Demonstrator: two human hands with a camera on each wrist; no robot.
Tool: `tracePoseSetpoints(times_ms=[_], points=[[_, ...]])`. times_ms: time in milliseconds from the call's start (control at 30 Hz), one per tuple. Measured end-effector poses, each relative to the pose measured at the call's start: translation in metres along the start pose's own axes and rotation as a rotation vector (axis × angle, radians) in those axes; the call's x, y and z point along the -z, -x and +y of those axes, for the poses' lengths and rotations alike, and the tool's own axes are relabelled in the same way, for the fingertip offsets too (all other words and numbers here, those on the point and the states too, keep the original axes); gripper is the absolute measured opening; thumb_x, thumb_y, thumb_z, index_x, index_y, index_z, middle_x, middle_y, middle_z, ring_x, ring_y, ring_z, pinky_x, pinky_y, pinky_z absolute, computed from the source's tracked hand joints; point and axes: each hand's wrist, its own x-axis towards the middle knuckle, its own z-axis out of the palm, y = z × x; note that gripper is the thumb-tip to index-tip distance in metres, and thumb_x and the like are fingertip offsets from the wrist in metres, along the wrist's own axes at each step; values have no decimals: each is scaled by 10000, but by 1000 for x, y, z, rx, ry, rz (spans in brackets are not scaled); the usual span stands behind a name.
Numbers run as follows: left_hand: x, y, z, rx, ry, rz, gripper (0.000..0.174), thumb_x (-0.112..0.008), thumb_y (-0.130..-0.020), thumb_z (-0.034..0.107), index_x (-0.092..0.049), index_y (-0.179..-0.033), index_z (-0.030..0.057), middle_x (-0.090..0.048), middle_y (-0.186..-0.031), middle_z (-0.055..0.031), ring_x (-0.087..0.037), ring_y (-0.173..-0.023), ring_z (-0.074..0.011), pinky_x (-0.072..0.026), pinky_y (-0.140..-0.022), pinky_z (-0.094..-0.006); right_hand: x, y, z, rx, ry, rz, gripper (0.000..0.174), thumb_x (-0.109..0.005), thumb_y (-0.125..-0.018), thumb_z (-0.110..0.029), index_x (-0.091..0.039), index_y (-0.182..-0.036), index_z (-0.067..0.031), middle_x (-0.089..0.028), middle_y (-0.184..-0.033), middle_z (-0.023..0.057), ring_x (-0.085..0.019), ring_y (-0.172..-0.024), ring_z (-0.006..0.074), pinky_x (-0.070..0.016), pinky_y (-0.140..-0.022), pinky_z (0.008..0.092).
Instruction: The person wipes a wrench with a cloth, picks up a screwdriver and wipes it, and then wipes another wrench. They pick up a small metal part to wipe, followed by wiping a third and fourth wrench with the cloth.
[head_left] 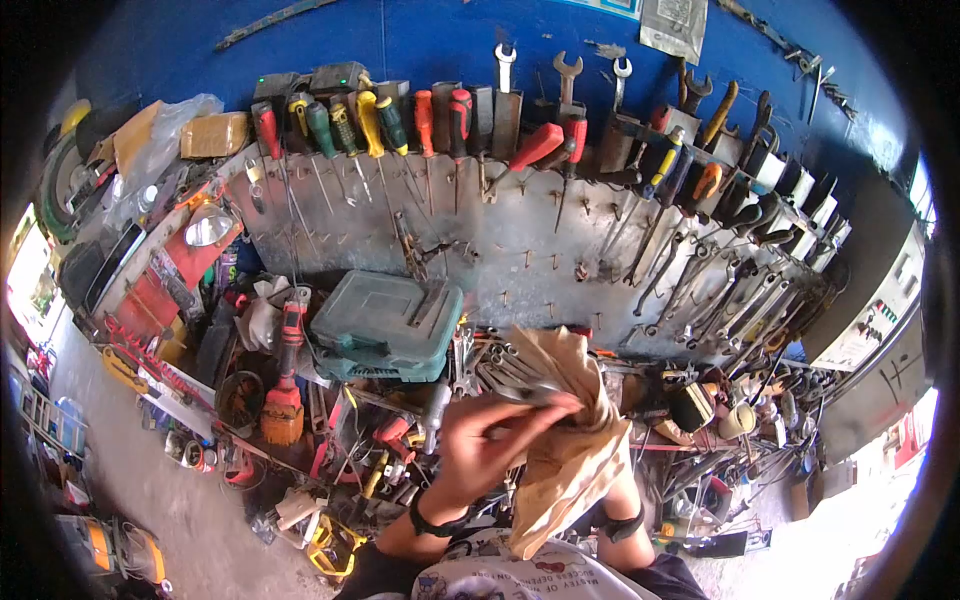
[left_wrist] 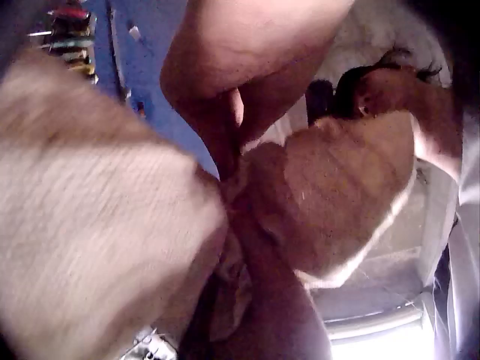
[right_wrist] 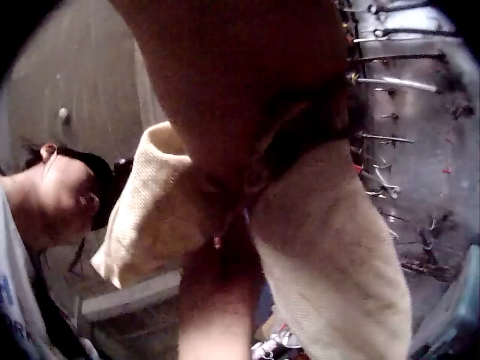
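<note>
A tan cloth (head_left: 570,470) hangs bunched between the two hands, its folds spreading to both sides in the left wrist view (left_wrist: 97,202) and right wrist view (right_wrist: 330,255). My left hand (head_left: 490,440) pinches its upper part between thumb and fingers; in its wrist view this hand (left_wrist: 247,67) comes down from the top. My right hand (head_left: 622,495), partly hidden behind the cloth in the head view, grips the gathered middle, its fingers mostly in shadow in the right wrist view (right_wrist: 240,97). Silver wrenches (head_left: 512,372) show just beyond the left fingertips; whether they are held is unclear.
A green tool case (head_left: 385,325) lies on the cluttered bench, with a red and orange power tool (head_left: 285,390) to its left. Screwdrivers (head_left: 370,125) and wrenches (head_left: 735,300) hang along the metal wall panel. A yellow tool (head_left: 332,545) is low at the left.
</note>
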Motion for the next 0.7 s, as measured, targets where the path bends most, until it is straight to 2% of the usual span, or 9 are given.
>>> tracePoseSetpoints(times_ms=[100,167,300,367,400,467,500,567,700], points=[[28,0,32,339,183,254,166,-568,-856,-28,-631,-1006,-62,-672,-929,-140,-660,-853,-201,-534,-732,-272,-13,-3,-23,29,220,-87,534,-699,-717,-90,-514,-1200,43,-594,-1127,126,-559,-1005,159,-443,-895,305],[31,3,20,262,290,149,188,-563,-855,-40,-613,-1034,-68,-661,-963,-153,-658,-867,-207,-541,-762,-286,-15,-3,-25,-1,363,-171,570,-715,-700,-97,-503,-1211,42,-587,-1138,129,-553,-1023,157,-436,-908,303],[17,2,11,246,-8,-74,181,-617,-834,7,-654,-1007,-30,-672,-975,-108,-650,-859,-156,-512,-738,-236,-32,-9,-15,-105,-149,-13,460,-647,-756,-175,-544,-1155,28,-604,-1115,109,-596,-960,181,-467,-863,302],[19,5,20,256,-131,-51,183,-607,-841,3,-647,-1016,-31,-672,-970,-114,-648,-877,-163,-516,-728,-242,-33,-16,-17,107,162,-29,430,-621,-770,-180,-559,-1142,25,-606,-1114,115,-598,-962,193,-467,-864,305],[22,7,18,221,58,59,182,-595,-849,-1,-639,-1022,-37,-670,-971,-120,-649,-885,-174,-519,-726,-249,-34,-21,-17,166,232,-46,422,-617,-771,-177,-565,-1137,26,-604,-1118,121,-596,-969,197,-464,-869,307],[35,8,26,212,282,270,178,-558,-866,-26,-612,-1032,-63,-660,-978,-139,-648,-904,-208,-526,-736,-271,-26,-19,0,82,107,-139,484,-664,-727,-159,-548,-1148,48,-590,-1139,145,-578,-1005,199,-445,-898,322],[43,6,36,376,155,295,170,-552,-867,-35,-606,-1023,-76,-656,-985,-140,-646,-909,-220,-526,-761,-282,-27,-18,-1,73,133,-167,517,-684,-711,-157,-536,-1159,54,-588,-1140,147,-574,-1012,198,-441,-903,328],[44,6,22,307,238,219,165,-550,-866,-42,-605,-1016,-79,-658,-980,-133,-644,-900,-202,-524,-760,-272,-31,-19,-2,78,243,-198,557,-707,-696,-157,-521,-1175,58,-590,-1138,141,-570,-1017,196,-437,-905,333],[27,1,2,261,21,24,164,-614,-831,-12,-633,-983,-70,-674,-916,-120,-634,-832,-109,-523,-696,-226,-45,-33,-11,83,-54,-59,482,-667,-738,-167,-537,-1154,40,-620,-1061,127,-589,-951,182,-464,-858,326]])
